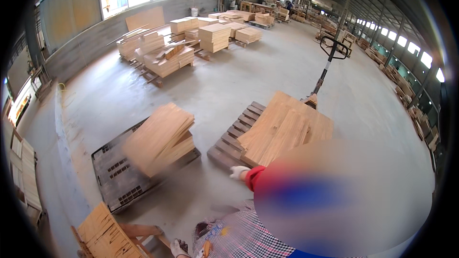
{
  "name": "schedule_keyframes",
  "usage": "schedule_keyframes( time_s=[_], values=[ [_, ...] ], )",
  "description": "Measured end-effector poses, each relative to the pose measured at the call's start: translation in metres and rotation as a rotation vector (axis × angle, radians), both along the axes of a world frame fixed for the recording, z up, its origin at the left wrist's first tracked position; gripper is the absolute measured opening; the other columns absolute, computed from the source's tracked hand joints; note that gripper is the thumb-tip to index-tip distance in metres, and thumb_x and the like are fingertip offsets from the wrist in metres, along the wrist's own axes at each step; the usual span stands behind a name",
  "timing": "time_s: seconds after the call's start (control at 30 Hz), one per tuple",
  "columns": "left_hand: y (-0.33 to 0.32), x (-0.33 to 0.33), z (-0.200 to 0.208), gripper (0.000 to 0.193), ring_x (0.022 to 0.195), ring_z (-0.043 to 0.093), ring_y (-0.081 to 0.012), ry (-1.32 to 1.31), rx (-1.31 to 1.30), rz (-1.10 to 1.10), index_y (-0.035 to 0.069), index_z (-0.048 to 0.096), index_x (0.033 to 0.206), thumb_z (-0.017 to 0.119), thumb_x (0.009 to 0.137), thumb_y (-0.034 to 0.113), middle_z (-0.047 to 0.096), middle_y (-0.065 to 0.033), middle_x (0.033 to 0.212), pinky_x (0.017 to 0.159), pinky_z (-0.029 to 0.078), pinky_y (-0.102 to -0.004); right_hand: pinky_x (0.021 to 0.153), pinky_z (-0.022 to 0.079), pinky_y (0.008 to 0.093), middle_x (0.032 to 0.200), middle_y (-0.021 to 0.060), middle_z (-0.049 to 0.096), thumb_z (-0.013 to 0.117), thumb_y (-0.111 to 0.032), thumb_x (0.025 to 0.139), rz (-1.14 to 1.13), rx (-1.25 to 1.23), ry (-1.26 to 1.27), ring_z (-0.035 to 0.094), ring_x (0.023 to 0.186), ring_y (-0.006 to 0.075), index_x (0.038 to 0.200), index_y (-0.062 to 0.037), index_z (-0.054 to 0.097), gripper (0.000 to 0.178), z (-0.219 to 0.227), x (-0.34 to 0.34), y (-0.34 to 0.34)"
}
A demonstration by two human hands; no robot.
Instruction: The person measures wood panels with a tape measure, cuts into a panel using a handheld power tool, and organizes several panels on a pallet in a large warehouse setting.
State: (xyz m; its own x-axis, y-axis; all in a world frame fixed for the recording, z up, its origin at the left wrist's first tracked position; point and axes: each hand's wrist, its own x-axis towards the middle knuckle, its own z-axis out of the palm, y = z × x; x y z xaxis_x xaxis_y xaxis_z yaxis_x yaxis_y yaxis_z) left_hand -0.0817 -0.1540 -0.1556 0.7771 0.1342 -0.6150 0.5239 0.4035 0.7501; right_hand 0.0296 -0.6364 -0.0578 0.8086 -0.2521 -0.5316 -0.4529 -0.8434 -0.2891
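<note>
At the lower edge a white-gloved hand, by its place my left hand, has curled fingers by the end bar of a wooden stand. What it grips, if anything, is hidden. An orange-brown handle-like piece shows just to its right. I do not see my right hand. Close by on the right a person in a checkered apron, largely covered by a blur, stretches a red sleeve and white-gloved hand toward a wooden pallet. Flat wooden boards lie on that pallet.
A black plastic pallet at left bears a skewed stack of boards. Behind the wooden pallet stands a pallet jack handle. More board stacks stand farther back, near the windowed wall. Wooden panels line the far left.
</note>
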Motion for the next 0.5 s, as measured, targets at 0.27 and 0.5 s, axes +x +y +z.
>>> schedule_keyframes(
  time_s=[0.27, 0.5],
  values=[
    [0.028, -0.06, 0.086, 0.03, 0.062, 0.052, -0.0091, 0.137, 0.265, 0.209, 0.004, 0.053, 0.112, 0.056, 0.085, 0.017, 0.055, -0.0004, 0.078, 0.056, 0.045, -0.0236, 0.089, 0.044, 0.0378, 0.112, 0.0187, 0.059, 0.053, -0.03, 0.081, 0.913, 0.334, 0.074, 0.056, 0.105, 0.0325, 0.117, -0.0056, 0.055, 0.044, 0.018, 0.057, 0.218],
    [0.044, -0.128, 0.121, 0.038, 0.1, 0.058, -0.0283, 0.055, 0.72, 0.117, 0.003, 0.057, 0.112, 0.054, 0.085, 0.029, 0.061, -0.0157, 0.108, 0.088, 0.044, -0.0341, 0.085, 0.046, 0.0365, 0.103, 0.0186, 0.062, 0.055, -0.032, 0.083, 1.3, 0.309, 0.285, 0.059, 0.098, 0.0333, 0.107, -0.0029, 0.06, 0.038, 0.008, 0.069, 0.334]
  ],
)
